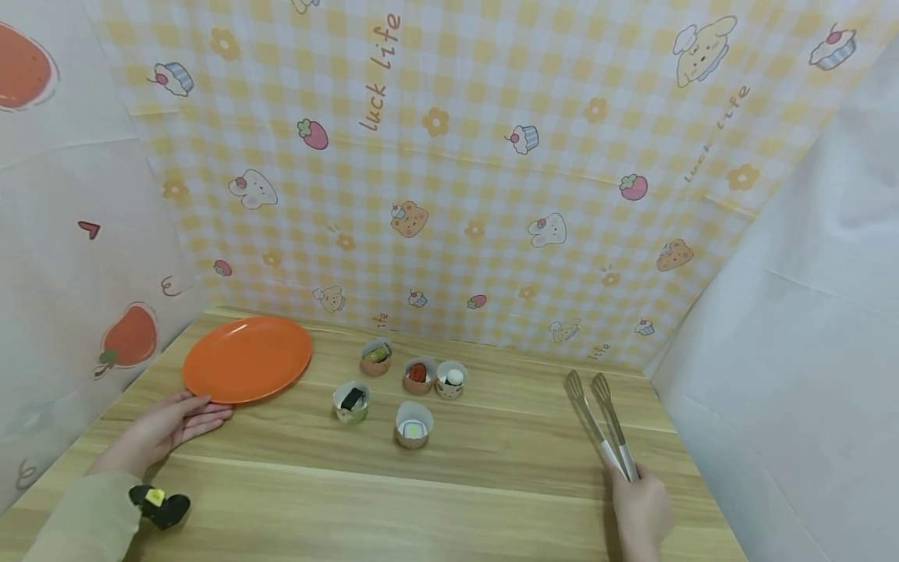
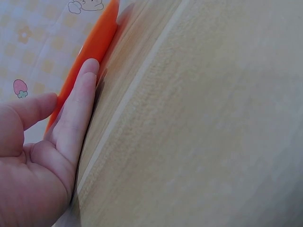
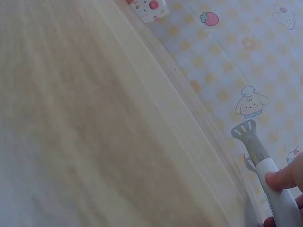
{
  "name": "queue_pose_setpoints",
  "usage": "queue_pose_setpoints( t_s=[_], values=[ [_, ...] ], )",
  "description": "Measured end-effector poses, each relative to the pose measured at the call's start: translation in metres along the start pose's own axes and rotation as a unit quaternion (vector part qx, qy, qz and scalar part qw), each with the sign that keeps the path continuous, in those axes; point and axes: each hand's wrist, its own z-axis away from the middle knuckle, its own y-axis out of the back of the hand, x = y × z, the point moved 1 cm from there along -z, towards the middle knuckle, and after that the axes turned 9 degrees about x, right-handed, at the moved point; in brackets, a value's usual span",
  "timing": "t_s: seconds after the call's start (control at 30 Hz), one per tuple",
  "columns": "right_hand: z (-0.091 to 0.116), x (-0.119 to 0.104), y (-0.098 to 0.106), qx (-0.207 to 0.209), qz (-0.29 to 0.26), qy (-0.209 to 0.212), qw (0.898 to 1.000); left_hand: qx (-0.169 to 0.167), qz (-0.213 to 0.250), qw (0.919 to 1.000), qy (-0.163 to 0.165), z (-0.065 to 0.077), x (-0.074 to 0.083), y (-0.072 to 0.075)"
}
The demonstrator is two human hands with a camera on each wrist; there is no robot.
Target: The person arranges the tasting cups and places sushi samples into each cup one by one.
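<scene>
At the left, my left hand (image 1: 165, 425) pinches the near rim of an orange plate (image 1: 249, 355), the thumb at the upper side and the fingers low along the table. The left wrist view shows the plate (image 2: 92, 52) edge-on between thumb and fingers. My right hand (image 1: 641, 503) grips metal tongs (image 1: 597, 417) by their white handles, with the two slotted heads spread apart and pointing away from me. In the right wrist view, the thumb (image 3: 284, 177) presses on a white handle.
Several small paper cups stand mid-table: one with a greenish piece (image 1: 376, 357), one red (image 1: 419, 375), one white and round (image 1: 452, 379), one black (image 1: 351, 402), one with a pale square (image 1: 414, 425). A yellow checked cloth (image 1: 449, 179) hangs behind; white cloths (image 1: 808, 312) flank the wooden table.
</scene>
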Motion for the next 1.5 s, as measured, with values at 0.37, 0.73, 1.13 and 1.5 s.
queue_pose_setpoints(
  t_s=[0.37, 0.73, 1.13, 1.5],
  values=[
    [0.0011, 0.0035, -0.0002, 0.005, 0.006, -0.007, 1.0, -0.001, -0.012, 0.9998, -0.013, -0.0014, 0.0003, 0.0001],
    [0.0031, 0.0016, -0.0005, -0.008, 0.012, -0.017, 1.0, -0.009, 0.011, 0.9999, -0.009, -0.0023, -0.0015, 0.0036],
    [0.0028, -0.0038, 0.0013, -0.04, 0.032, -0.006, 0.999, -0.005, 0.029, 0.9996, 0.001, -0.0038, -0.0005, 0.0047],
    [0.0001, -0.0055, 0.0031, -0.072, 0.048, 0.01, 0.996, -0.017, 0.032, 0.9993, 0.005, -0.0045, 0.0021, 0.007]
  ],
)
